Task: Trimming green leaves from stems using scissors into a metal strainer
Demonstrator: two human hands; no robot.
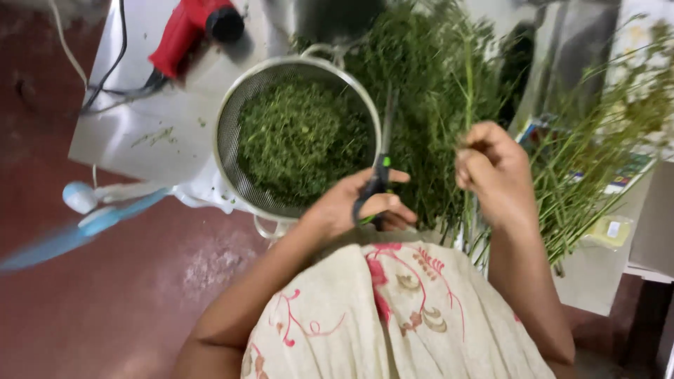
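A large heap of green herb stalks (449, 91) fills the upper right of the frame, spilling over the desk (140, 140), and beside it at upper centre sits a round metal sieve (228, 133) full of chopped greens (302, 137). At centre, the left hand (358, 207) is clamped on black-handled scissors (379, 175) whose blades point up the sieve's right rim. Right of centre, the right hand (495, 172) is closed around a few stalks, and a red power tool (186, 31) lies at upper left.

Left grip (365, 207) curled shut, right grip (491, 172) clenched, raised.
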